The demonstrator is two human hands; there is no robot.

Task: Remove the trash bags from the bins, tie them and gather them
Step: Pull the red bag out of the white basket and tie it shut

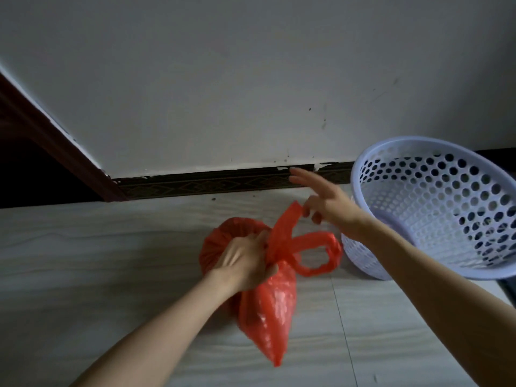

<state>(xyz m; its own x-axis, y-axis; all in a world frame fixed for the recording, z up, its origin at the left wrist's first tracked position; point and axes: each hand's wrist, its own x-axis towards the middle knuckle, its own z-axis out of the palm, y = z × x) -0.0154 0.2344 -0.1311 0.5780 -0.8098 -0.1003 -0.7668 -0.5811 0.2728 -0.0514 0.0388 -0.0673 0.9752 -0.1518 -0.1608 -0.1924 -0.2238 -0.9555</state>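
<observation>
A red plastic trash bag (268, 311) hangs above the floor, full at the bottom. My left hand (245, 261) grips its gathered neck. My right hand (324, 202) pinches one red handle strip (287, 219) between thumb and curled fingers, pulling it up, while its other fingers point straight toward the wall. The other handle forms a loop (321, 255) to the right. A second red bag (223, 236) lies on the floor behind my left hand, partly hidden. A pale lilac perforated bin (435, 208) with no bag inside tilts at the right.
A grey-white wall (251, 79) stands ahead with a dark patterned skirting board (209, 184). A dark red door frame (55, 143) is at the left. The floor (97, 261) is pale wood-look tile.
</observation>
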